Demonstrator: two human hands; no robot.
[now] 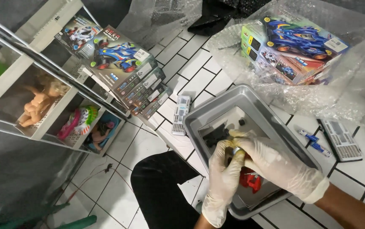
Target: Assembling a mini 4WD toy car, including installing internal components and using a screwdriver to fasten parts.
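Both my hands wear white gloves and meet over a grey metal tray (216, 111) on the tiled floor. My left hand (224, 178) and my right hand (282, 163) pinch one small part (235, 150) between their fingertips; it is mostly hidden. A red toy car piece (250, 180) lies in the tray under my hands, and black plastic parts (216, 136) lie further back in it.
A stack of toy car boxes (127, 68) leans at the left by a white shelf (42, 85) holding dolls. More boxes (292, 46) sit in bubble wrap at the right. Grey parts sprues (180, 113) (340, 139) and a small blue tool (313, 142) lie on the tiles. My black-clad knee (161, 186) is below.
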